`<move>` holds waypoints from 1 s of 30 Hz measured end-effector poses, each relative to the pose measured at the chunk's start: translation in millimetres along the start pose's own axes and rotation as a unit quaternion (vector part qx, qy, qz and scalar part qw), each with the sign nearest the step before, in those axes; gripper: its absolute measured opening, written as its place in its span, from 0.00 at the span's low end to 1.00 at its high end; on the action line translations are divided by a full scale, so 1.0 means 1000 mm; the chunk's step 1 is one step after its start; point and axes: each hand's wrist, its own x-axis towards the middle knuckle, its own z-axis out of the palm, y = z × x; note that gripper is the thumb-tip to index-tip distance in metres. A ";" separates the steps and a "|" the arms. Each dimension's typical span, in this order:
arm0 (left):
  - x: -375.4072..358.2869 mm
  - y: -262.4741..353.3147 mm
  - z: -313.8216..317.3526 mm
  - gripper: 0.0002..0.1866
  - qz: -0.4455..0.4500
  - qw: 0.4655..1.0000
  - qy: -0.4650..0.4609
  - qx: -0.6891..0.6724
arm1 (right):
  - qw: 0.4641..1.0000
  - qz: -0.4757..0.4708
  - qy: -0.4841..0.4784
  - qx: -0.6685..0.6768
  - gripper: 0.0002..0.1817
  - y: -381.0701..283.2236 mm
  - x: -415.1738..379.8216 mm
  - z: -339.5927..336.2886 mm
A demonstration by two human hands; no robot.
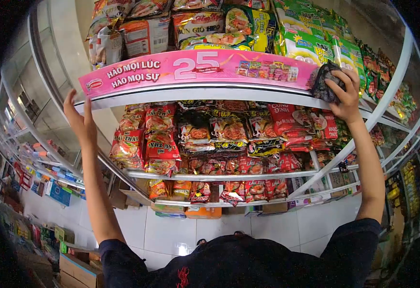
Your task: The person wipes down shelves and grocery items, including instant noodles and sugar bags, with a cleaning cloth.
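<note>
At the right end of a long pink shelf banner (214,67), my right hand (346,96) is closed over a crumpled dark grey cloth (322,84), which lies against the banner. My left hand (81,120) is raised at the banner's left end, beside the white shelf edge (195,95). Its thumb and fingers are apart, with nothing visible held between them; the fingertips touch or nearly touch the shelf corner. The banner carries white lettering, a large "25" and small pictures of packets, and runs along the front of the upper shelf.
Noodle packets (198,29) and green bags (306,45) stand on the upper shelf. Red and black packets (229,127) fill the shelves below. White metal posts (392,72) frame the rack. Cardboard boxes (80,269) sit at lower left on a tiled floor (171,235).
</note>
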 end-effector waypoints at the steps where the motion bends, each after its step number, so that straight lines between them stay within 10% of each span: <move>1: 0.001 -0.013 0.004 0.22 -0.019 1.000 -0.012 -0.014 | 0.999 0.013 -0.014 0.027 0.24 -0.001 0.001 0.000; 4: -0.013 -0.061 0.014 0.20 -0.135 0.984 -0.109 -0.051 | 0.997 0.007 -0.040 0.063 0.27 -0.007 0.013 0.009; 6: -0.011 -0.050 0.011 0.15 0.026 0.995 -0.082 0.044 | 0.993 -0.001 -0.057 0.103 0.26 -0.017 0.032 0.010; 30: -0.009 -0.055 -0.006 0.18 0.022 0.994 -0.102 0.030 | 0.959 -0.133 0.108 0.225 0.18 -0.264 0.338 0.128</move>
